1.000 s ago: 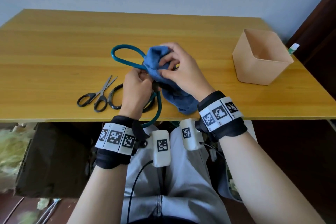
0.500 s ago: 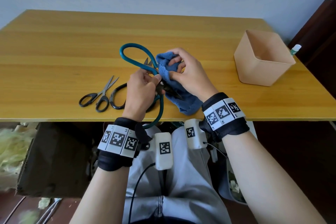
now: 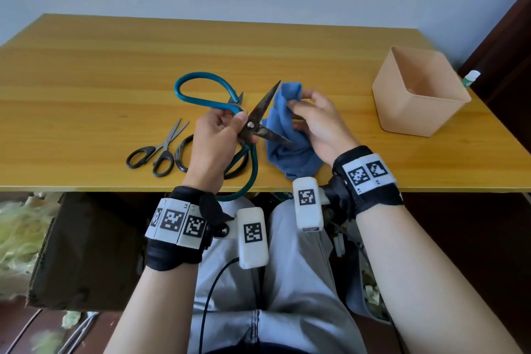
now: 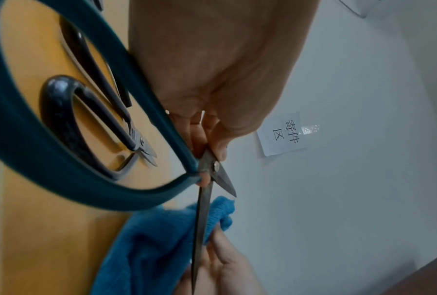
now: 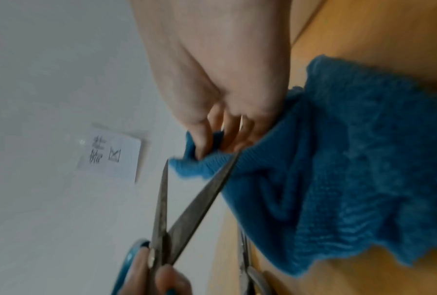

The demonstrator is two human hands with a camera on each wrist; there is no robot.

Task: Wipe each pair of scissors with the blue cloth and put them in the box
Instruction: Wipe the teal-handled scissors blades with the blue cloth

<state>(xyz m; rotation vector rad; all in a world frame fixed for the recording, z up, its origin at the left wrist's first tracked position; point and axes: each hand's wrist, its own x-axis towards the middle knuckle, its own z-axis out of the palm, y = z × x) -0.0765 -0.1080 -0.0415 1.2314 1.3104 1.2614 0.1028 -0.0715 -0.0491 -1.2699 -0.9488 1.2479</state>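
Observation:
My left hand point(image 3: 227, 126) grips the teal-handled scissors point(image 3: 201, 76) close to the pivot, above the near part of the wooden table point(image 3: 86, 66). Their dark blades point(image 3: 263, 106) stand spread wide apart. One blade points up and away; the other lies across the blue cloth point(image 3: 290, 152). My right hand point(image 3: 310, 112) pinches the cloth's upper fold just right of the blades. The left wrist view shows the long blade point(image 4: 202, 219) against the cloth point(image 4: 149, 249). In the right wrist view my fingers point(image 5: 202, 139) pinch the cloth point(image 5: 351, 169) behind both blades point(image 5: 199, 203).
Small black-handled scissors point(image 3: 161, 149) and a larger black-looped pair point(image 3: 182, 152) lie at the near left, partly behind my left hand. The open beige box point(image 3: 416, 100) stands at the right, with a green-capped bottle point(image 3: 471, 77) behind it.
The cloth was wrapped over the blades a second ago. My right hand has drawn it off to the right, and the blades now stand bare and spread apart.

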